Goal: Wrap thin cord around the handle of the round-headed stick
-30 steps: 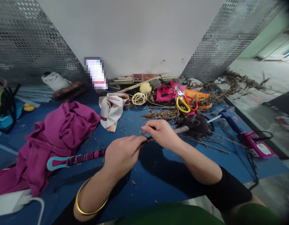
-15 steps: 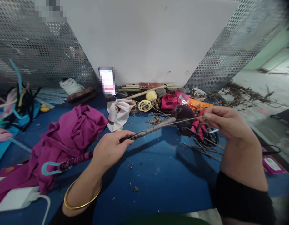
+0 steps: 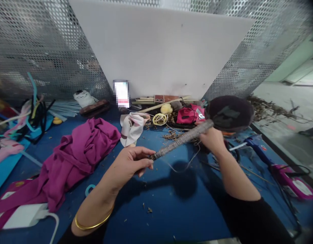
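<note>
The left hand (image 3: 132,163) pinches the stick (image 3: 181,140), angled toward two o'clock, probably steadying it; whether the right hand (image 3: 214,140) grips, I can't tell.

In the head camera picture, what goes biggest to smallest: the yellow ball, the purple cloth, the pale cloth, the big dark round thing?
1. Purple cloth
2. Dark round thing, perhaps looking bigger because it's nearer
3. Pale cloth
4. Yellow ball
</note>
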### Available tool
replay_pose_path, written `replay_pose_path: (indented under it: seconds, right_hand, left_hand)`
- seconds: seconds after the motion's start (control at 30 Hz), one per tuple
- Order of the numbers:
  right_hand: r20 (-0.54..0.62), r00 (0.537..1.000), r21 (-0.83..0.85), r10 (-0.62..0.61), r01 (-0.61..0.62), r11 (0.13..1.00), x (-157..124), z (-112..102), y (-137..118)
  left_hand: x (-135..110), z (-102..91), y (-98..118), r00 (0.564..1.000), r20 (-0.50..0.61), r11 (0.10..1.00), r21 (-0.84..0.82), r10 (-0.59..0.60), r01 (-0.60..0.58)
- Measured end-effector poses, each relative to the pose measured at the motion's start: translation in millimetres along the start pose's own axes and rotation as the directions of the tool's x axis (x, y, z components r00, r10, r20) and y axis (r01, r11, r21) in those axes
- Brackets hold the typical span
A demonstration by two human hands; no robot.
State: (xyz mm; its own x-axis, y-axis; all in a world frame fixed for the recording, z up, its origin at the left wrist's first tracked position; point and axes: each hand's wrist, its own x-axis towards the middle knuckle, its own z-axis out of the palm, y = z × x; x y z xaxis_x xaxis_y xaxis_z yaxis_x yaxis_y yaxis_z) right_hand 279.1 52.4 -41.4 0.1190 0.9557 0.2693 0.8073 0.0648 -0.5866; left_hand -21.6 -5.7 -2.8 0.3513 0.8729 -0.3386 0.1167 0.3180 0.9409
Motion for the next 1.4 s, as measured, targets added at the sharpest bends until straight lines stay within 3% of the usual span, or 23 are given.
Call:
replay_pose_path:
  seconds: [0.07, 0.1, 0.2, 0.27, 0.33, 0.4, 0.43, 0.5, 0.6, 0.67, 0.8, 0.97, 1.2, 1.4]
  right_hand:
    - [0.138, 0.983, 0.203, -0.124, 0.094, 0.975, -13, 13, -27]
    - [0.225, 0.947, 0.373, -0.229, 0.134, 0.918, -21, 20, -42]
    - [0.402, 0.803, 0.639, -0.439, 0.097, 0.763, -50, 37, -79]
    - [0.446, 0.766, 0.674, -0.463, 0.054, 0.737, -65, 40, -91]
    - [0.37, 0.828, 0.659, -0.421, 0.086, 0.747, -73, 38, -94]
    - [0.205, 0.894, 0.661, -0.399, 0.174, 0.73, -76, 33, -93]
    - [0.134, 0.904, 0.687, -0.406, 0.21, 0.696, -77, 31, -92]
    - [0.099, 0.889, 0.779, -0.447, 0.211, 0.591, -79, 30, -92]
    - [0.18, 0.828, 0.876, -0.532, 0.111, 0.469, -83, 35, -93]
    - [0.191, 0.819, 0.85, -0.541, 0.137, 0.508, -85, 39, -92]
    - [0.105, 0.831, 0.698, -0.546, 0.33, 0.636, -87, 39, -90]
    - [0.04, 0.823, 0.615, -0.567, 0.427, 0.663, -87, 35, -92]
    - [0.052, 0.844, 0.655, -0.534, 0.375, 0.656, -84, 29, -97]
    - [0.124, 0.861, 0.704, -0.493, 0.274, 0.655, -78, 26, -95]
  left_hand:
    - [-1, -0.7, 1, 1.0, -0.026, 0.999, -0.047, -0.017, 0.016]
    - [-2, -1.2, 1, 0.999, -0.038, 0.997, -0.066, -0.028, 0.026]
    - [-2, -3.8, 1, 0.996, -0.071, 0.993, -0.112, -0.046, 0.038]
    - [-1, -5.9, -1, 0.995, -0.086, 0.99, -0.137, -0.047, 0.035]
    - [1, -7.5, -5, 0.995, -0.083, 0.986, -0.166, -0.046, 0.032]
    - [4, -7.8, -8, 0.997, -0.058, 0.979, -0.198, -0.052, 0.04]
    - [5, -7.2, -10, 0.998, -0.042, 0.976, -0.211, -0.057, 0.047]
    - [7, -4.7, -12, 0.997, -0.022, 0.974, -0.218, -0.072, 0.066]
    - [8, 0.3, -13, 0.996, -0.013, 0.976, -0.199, -0.093, 0.089]
    - [9, 3.1, -13, 0.994, 0.008, 0.975, -0.195, -0.106, 0.105]
    - [9, 6.1, -12, 0.991, 0.023, 0.97, -0.205, -0.13, 0.132]
    - [11, 6.7, -11, 0.993, 0.011, 0.968, -0.221, -0.118, 0.117]
    - [13, 12.8, -12, 0.99, -0.045, 0.977, -0.176, -0.131, 0.121]
    - [11, 20.2, -14, 0.997, -0.053, 0.995, 0.08, -0.06, 0.064]
